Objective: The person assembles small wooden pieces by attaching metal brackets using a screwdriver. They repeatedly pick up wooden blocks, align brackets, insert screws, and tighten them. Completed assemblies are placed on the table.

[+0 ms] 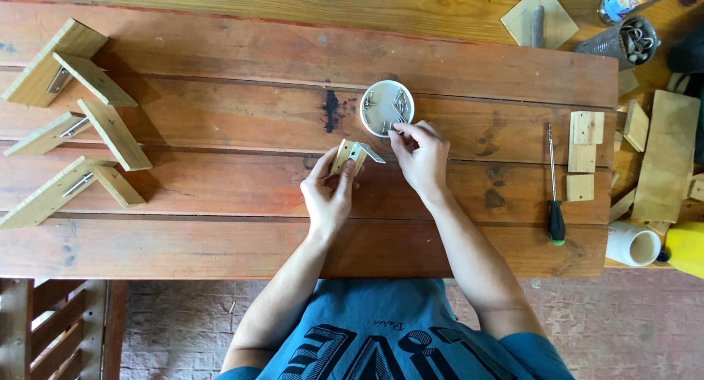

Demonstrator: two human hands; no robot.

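So the left hand is pinching a small pale wood block with a shiny metal bracket against it, right in the middle of the table, just below the white dish. The block is a short light strip, stood up on the boards, long axis running up and slightly right, away from the person; the bracket sticks out from its top end to the right, angling down. The right hand has fingertips pinched together at the dish's near rim, looks like on a screw but too small to tell for sure. The dish has a few screws in it. Off to the left lie three finished-looking L-shaped wood pieces with metal at the joint. On the right there's a screwdriver, shaft pointing away, green-black handle toward the table edge, and some loose blocks beside it.
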